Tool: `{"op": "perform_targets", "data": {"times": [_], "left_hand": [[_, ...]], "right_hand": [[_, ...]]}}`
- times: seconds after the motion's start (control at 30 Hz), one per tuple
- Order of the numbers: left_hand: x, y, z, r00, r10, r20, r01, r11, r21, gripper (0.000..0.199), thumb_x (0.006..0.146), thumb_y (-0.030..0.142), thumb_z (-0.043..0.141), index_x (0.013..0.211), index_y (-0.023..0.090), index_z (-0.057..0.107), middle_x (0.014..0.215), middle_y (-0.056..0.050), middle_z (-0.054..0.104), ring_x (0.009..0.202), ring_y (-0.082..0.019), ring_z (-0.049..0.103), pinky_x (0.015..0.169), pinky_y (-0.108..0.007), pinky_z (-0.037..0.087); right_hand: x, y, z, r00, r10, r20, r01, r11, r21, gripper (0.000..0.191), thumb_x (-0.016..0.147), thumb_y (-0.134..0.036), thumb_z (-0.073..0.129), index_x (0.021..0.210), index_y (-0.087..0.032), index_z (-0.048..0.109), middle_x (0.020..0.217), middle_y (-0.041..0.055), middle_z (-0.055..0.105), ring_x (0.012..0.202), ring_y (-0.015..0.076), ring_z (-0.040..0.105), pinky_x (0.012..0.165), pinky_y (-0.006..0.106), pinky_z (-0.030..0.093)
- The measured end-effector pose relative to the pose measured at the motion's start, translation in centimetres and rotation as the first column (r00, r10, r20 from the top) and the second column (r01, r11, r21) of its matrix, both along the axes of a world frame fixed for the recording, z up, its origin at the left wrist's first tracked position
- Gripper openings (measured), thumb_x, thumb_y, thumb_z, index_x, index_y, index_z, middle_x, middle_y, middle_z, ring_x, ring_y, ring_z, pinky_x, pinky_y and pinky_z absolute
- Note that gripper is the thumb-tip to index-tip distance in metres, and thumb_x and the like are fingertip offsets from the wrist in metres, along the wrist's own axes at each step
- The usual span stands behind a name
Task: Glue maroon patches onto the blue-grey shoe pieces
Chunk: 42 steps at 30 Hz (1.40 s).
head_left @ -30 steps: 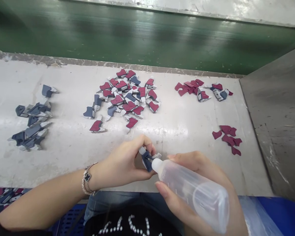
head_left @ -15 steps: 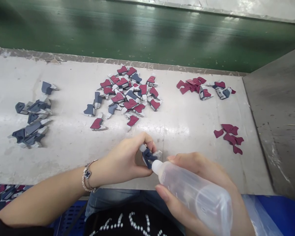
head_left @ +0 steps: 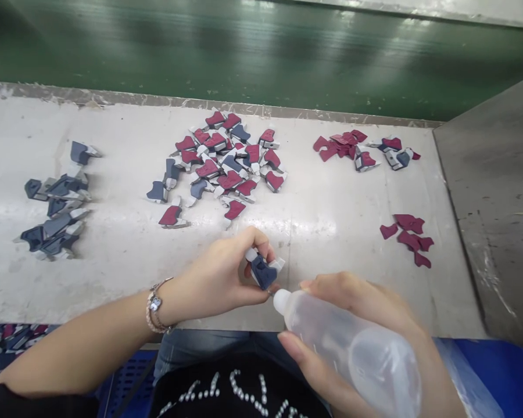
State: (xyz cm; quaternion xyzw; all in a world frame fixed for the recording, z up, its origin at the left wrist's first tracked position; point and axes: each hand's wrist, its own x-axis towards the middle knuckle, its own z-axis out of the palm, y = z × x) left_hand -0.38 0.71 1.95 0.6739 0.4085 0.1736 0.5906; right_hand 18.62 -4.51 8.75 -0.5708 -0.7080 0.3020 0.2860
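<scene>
My left hand [head_left: 226,276] pinches a small blue and grey plastic part [head_left: 262,271] between thumb and fingers, just above the table's front half. Its recessed side faces up. My right hand [head_left: 366,307] is wrapped round a translucent squeeze bottle [head_left: 348,348], which lies tilted with its white nozzle [head_left: 281,300] pointing left. The nozzle tip is close to the lower right edge of the part, by my left thumb; whether they touch is hard to tell.
A pile of red-topped and blue-topped parts [head_left: 230,180] lies mid-table [head_left: 126,232]. Blue parts [head_left: 56,238] sit at left. Thin red pieces [head_left: 337,145] and more red pieces [head_left: 412,238] lie at right. A green wall [head_left: 244,64] and metal panel [head_left: 497,191] border the table.
The nozzle has drawn back from the part's recess to its lower right edge. The part has turned slightly in my left hand, and more of its blue inside shows.
</scene>
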Motion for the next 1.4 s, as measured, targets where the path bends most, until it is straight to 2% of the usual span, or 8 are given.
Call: {"op": "perform_targets", "data": {"times": [0.13, 0.33, 0.53, 0.87, 0.97, 1.1, 1.33, 1.4], "left_hand": [[-0.05, 0.01, 0.14, 0.999, -0.028, -0.035, 0.028, 0.999, 0.018, 0.039, 0.069, 0.012, 0.073, 0.093, 0.025, 0.046, 0.094, 0.004, 0.064, 0.077, -0.013, 0.061, 0.057, -0.022, 0.044], [-0.18, -0.06, 0.37, 1.000, -0.004, -0.015, 0.004, 1.000, -0.004, 0.035, 0.072, 0.019, 0.073, 0.093, 0.025, 0.046, 0.094, 0.002, 0.063, 0.077, -0.014, 0.061, 0.057, -0.023, 0.044], [-0.15, 0.07, 0.40, 0.999, -0.025, -0.030, 0.025, 1.000, 0.015, 0.038, 0.069, 0.013, 0.073, 0.093, 0.026, 0.046, 0.095, 0.004, 0.064, 0.077, -0.014, 0.062, 0.057, -0.023, 0.045], [-0.19, 0.02, 0.28, 0.997, -0.041, -0.060, 0.044, 0.998, 0.039, 0.039, 0.069, 0.014, 0.073, 0.094, 0.026, 0.046, 0.097, 0.004, 0.066, 0.079, -0.015, 0.063, 0.065, -0.027, 0.048], [-0.24, 0.05, 0.20, 0.997, -0.039, -0.069, 0.043, 0.998, 0.055, 0.038, 0.071, 0.018, 0.074, 0.094, 0.026, 0.045, 0.096, 0.003, 0.066, 0.077, -0.014, 0.063, 0.064, -0.025, 0.047], [-0.25, 0.08, 0.24, 0.997, -0.011, -0.083, 0.017, 0.997, 0.076, 0.037, 0.076, 0.033, 0.076, 0.094, 0.025, 0.044, 0.096, 0.002, 0.065, 0.076, -0.014, 0.062, 0.059, -0.023, 0.045], [-0.12, -0.05, 0.10, 0.993, -0.009, -0.115, 0.021, 0.995, 0.101, 0.035, 0.078, 0.034, 0.073, 0.094, 0.024, 0.045, 0.095, 0.000, 0.066, 0.072, -0.014, 0.063, 0.056, -0.023, 0.046], [-0.06, -0.06, 0.01, 0.992, -0.012, -0.124, 0.025, 0.995, 0.101, 0.035, 0.077, 0.036, 0.073, 0.094, 0.024, 0.045, 0.095, 0.000, 0.066, 0.071, -0.014, 0.063, 0.055, -0.023, 0.045]], "right_hand": [[-0.05, 0.16, -0.09, 0.996, 0.010, -0.088, -0.014, 0.999, -0.037, 0.019, 0.077, -0.027, 0.070, 0.087, -0.027, 0.053, 0.066, -0.0122, 0.063, 0.048, 0.0060, 0.059, 0.049, 0.016, 0.049], [-0.19, 0.15, -0.05, 0.997, -0.032, -0.068, 0.034, 0.999, 0.027, 0.022, 0.074, -0.023, 0.068, 0.091, -0.026, 0.055, 0.073, -0.0070, 0.066, 0.058, 0.0119, 0.066, 0.049, 0.021, 0.050], [-0.23, 0.08, -0.07, 0.995, -0.007, -0.103, 0.007, 1.000, -0.003, 0.023, 0.074, -0.021, 0.068, 0.091, -0.026, 0.053, 0.068, -0.0094, 0.063, 0.052, 0.0080, 0.062, 0.050, 0.018, 0.049], [-0.22, 0.21, 0.02, 0.996, 0.014, -0.090, -0.015, 1.000, -0.012, 0.026, 0.074, -0.019, 0.069, 0.092, -0.027, 0.053, 0.072, -0.0094, 0.065, 0.056, 0.0084, 0.065, 0.058, 0.018, 0.053], [-0.30, 0.26, -0.07, 0.996, 0.011, -0.094, -0.012, 1.000, -0.005, 0.024, 0.073, -0.021, 0.070, 0.088, -0.026, 0.053, 0.065, -0.0092, 0.064, 0.048, 0.0101, 0.061, 0.050, 0.022, 0.052], [-0.28, 0.20, 0.06, 0.999, 0.034, -0.012, -0.034, 0.999, -0.015, 0.022, 0.073, -0.026, 0.071, 0.073, -0.025, 0.050, 0.060, -0.0054, 0.063, 0.044, 0.0147, 0.059, 0.039, 0.027, 0.046], [0.30, -0.12, 0.32, 0.999, -0.040, -0.022, 0.039, 0.998, -0.042, 0.015, 0.080, -0.030, 0.070, 0.083, -0.026, 0.055, 0.059, -0.0073, 0.062, 0.042, 0.0134, 0.058, 0.043, 0.027, 0.049], [0.02, -0.18, 0.41, 0.999, -0.044, 0.016, 0.045, 0.999, -0.025, 0.015, 0.080, -0.030, 0.069, 0.079, -0.026, 0.055, 0.057, -0.0066, 0.061, 0.041, 0.0139, 0.057, 0.042, 0.029, 0.047]]}}
